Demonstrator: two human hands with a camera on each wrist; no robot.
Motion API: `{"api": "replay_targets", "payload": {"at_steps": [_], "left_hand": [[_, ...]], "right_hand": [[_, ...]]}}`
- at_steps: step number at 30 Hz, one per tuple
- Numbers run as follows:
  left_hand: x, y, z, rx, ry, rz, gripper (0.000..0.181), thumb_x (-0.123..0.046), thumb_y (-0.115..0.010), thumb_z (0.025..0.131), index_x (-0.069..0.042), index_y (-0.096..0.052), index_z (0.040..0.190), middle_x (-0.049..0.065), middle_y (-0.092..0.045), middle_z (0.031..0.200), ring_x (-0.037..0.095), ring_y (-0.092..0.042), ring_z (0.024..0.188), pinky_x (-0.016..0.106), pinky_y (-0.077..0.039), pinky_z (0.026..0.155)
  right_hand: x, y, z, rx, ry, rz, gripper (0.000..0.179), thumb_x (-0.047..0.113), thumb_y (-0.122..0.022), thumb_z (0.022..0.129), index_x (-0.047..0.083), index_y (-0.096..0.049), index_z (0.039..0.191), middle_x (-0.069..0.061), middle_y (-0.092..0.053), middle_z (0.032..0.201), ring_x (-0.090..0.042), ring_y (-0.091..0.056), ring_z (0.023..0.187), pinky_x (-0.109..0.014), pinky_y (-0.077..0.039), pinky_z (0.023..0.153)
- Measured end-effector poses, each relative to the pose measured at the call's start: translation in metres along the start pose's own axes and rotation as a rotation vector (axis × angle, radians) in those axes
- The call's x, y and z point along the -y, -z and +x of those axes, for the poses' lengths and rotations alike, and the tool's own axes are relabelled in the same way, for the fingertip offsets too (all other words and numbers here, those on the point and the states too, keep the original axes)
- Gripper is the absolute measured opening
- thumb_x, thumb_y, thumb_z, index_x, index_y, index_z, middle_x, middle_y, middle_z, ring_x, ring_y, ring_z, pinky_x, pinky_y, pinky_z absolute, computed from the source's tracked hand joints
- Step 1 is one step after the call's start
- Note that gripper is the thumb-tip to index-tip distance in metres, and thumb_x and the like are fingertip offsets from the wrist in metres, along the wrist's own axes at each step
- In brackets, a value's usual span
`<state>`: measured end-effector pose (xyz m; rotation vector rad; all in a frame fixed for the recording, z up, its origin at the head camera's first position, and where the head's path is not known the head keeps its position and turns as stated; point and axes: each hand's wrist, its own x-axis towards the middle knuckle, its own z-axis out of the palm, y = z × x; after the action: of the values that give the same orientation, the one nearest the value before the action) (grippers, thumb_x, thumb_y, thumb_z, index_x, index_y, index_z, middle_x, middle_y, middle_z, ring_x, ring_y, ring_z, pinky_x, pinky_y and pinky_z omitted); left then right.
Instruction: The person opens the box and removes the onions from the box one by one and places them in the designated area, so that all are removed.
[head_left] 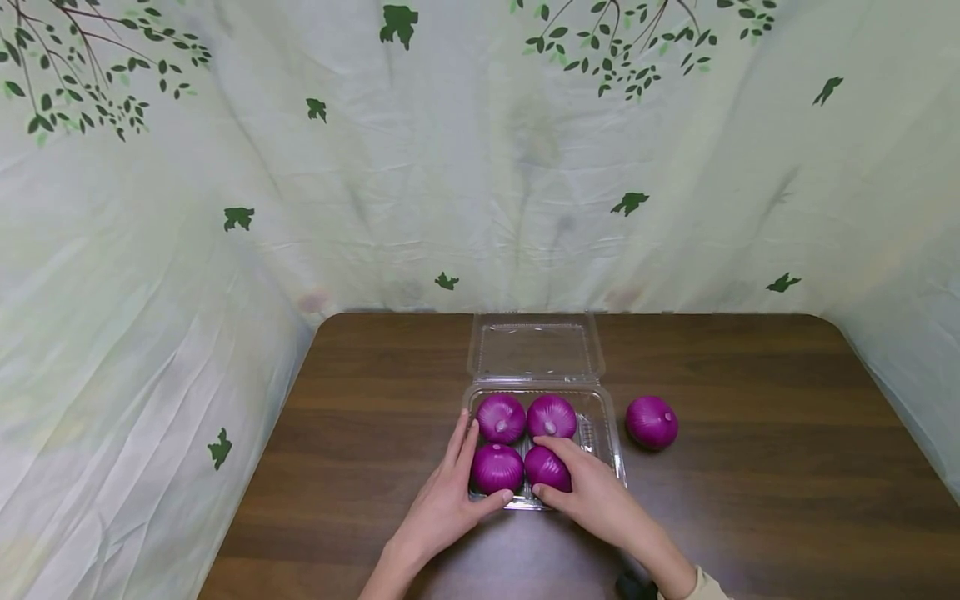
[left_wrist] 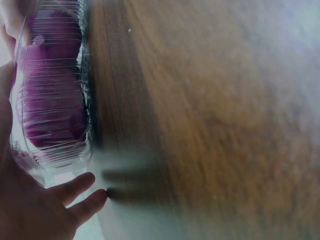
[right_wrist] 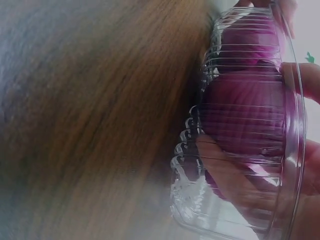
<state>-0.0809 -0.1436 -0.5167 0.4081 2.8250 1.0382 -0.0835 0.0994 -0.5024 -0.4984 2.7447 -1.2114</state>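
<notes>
A clear plastic clamshell container (head_left: 612,429) stands on the table, its lid (head_left: 536,348) folded back flat behind it. Several red onions sit inside: two at the back, a front-left onion (head_left: 497,469) and a front-right onion (head_left: 547,468). My right hand (head_left: 596,492) holds the front-right onion between thumb and fingers; in the right wrist view an onion (right_wrist: 245,110) and fingers (right_wrist: 225,175) show through the ribbed wall. Beside the container's left edge lies my left hand (head_left: 447,496), fingers straight, thumb at the front rim. The left wrist view also shows straight fingers (left_wrist: 75,187).
Another red onion (head_left: 652,422) rests on the brown wooden table (head_left: 750,467), just right of the container. Behind and at both sides hangs a pale cloth (head_left: 480,167) printed with leaves. A dark object (head_left: 636,585) lies below my right wrist.
</notes>
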Motion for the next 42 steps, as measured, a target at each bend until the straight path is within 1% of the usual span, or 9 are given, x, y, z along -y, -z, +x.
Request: {"api": "replay_targets", "payload": {"at_steps": [7, 12, 16, 22, 27, 32, 37, 40, 42], "left_hand": [[0.001, -0.001, 0.000, 0.001, 0.001, 0.000, 0.106, -0.063, -0.070, 0.081, -0.025, -0.009, 0.160, -0.010, 0.007, 0.164, 0.041, -0.045, 0.130, 0.062, -0.043, 0.095], [0.001, -0.001, 0.000, -0.006, -0.007, 0.004, 0.106, -0.063, -0.069, 0.082, -0.025, -0.009, 0.160, -0.011, 0.007, 0.164, 0.040, -0.046, 0.129, 0.061, -0.044, 0.094], [0.001, 0.000, 0.001, -0.011, -0.013, 0.009, 0.105, -0.062, -0.070, 0.082, -0.023, -0.010, 0.160, -0.010, 0.006, 0.164, 0.040, -0.045, 0.130, 0.060, -0.044, 0.094], [-0.001, 0.000, 0.001, -0.006, -0.010, 0.007, 0.105, -0.061, -0.070, 0.082, -0.023, -0.010, 0.160, -0.009, 0.006, 0.164, 0.040, -0.044, 0.131, 0.060, -0.044, 0.095], [-0.001, 0.001, 0.001, -0.003, -0.004, 0.000, 0.105, -0.059, -0.071, 0.082, -0.024, -0.009, 0.160, -0.009, 0.006, 0.164, 0.040, -0.043, 0.132, 0.060, -0.043, 0.096], [-0.001, 0.000, 0.001, -0.003, -0.002, 0.003, 0.105, -0.059, -0.072, 0.082, -0.024, -0.010, 0.160, -0.010, 0.007, 0.164, 0.041, -0.043, 0.132, 0.061, -0.043, 0.096], [-0.001, 0.000, 0.001, -0.001, 0.000, 0.004, 0.106, -0.060, -0.072, 0.082, -0.023, -0.009, 0.160, -0.010, 0.007, 0.164, 0.040, -0.042, 0.133, 0.060, -0.043, 0.096], [-0.001, 0.000, 0.001, -0.002, -0.001, 0.000, 0.106, -0.059, -0.072, 0.081, -0.022, -0.010, 0.160, -0.009, 0.007, 0.164, 0.039, -0.041, 0.134, 0.059, -0.043, 0.097], [-0.001, 0.000, 0.001, -0.003, -0.001, 0.000, 0.106, -0.059, -0.072, 0.081, -0.022, -0.011, 0.160, -0.009, 0.006, 0.165, 0.039, -0.041, 0.133, 0.059, -0.043, 0.097]], "right_hand": [[-0.002, -0.001, -0.001, -0.011, -0.016, 0.053, 0.061, 0.031, -0.080, 0.083, 0.019, -0.056, 0.137, 0.003, -0.058, 0.133, -0.016, -0.059, 0.113, -0.041, -0.051, 0.090], [-0.003, 0.001, -0.001, -0.047, -0.027, 0.147, 0.062, 0.033, -0.082, 0.080, 0.024, -0.057, 0.136, 0.007, -0.058, 0.130, -0.014, -0.060, 0.109, -0.038, -0.052, 0.087], [-0.003, 0.004, -0.002, -0.076, -0.044, 0.236, 0.062, 0.034, -0.084, 0.078, 0.029, -0.058, 0.134, 0.007, -0.058, 0.131, -0.015, -0.061, 0.107, -0.033, -0.053, 0.084], [-0.005, 0.010, -0.002, -0.055, -0.079, 0.432, 0.065, 0.025, -0.085, 0.078, 0.027, -0.056, 0.136, -0.005, -0.054, 0.134, -0.022, -0.063, 0.103, -0.028, -0.055, 0.077], [-0.006, 0.013, -0.002, -0.028, -0.072, 0.561, 0.068, 0.011, -0.083, 0.079, 0.020, -0.052, 0.139, -0.018, -0.047, 0.137, -0.029, -0.065, 0.100, -0.031, -0.057, 0.073], [-0.008, 0.017, -0.001, -0.027, -0.087, 0.655, 0.072, -0.001, -0.081, 0.079, 0.018, -0.049, 0.141, -0.022, -0.041, 0.140, -0.035, -0.064, 0.102, -0.034, -0.058, 0.075], [-0.007, 0.021, -0.001, -0.055, -0.115, 0.655, 0.077, -0.004, -0.080, 0.077, 0.021, -0.047, 0.142, -0.022, -0.040, 0.140, -0.033, -0.066, 0.096, -0.035, -0.058, 0.071], [-0.007, 0.023, -0.001, -0.085, -0.132, 0.648, 0.078, -0.004, -0.080, 0.076, 0.023, -0.047, 0.141, -0.020, -0.043, 0.138, -0.030, -0.068, 0.090, -0.035, -0.058, 0.068], [-0.008, 0.024, -0.002, -0.112, -0.135, 0.654, 0.078, -0.006, -0.080, 0.076, 0.023, -0.047, 0.141, -0.019, -0.045, 0.137, -0.030, -0.068, 0.090, -0.034, -0.058, 0.070]]}}
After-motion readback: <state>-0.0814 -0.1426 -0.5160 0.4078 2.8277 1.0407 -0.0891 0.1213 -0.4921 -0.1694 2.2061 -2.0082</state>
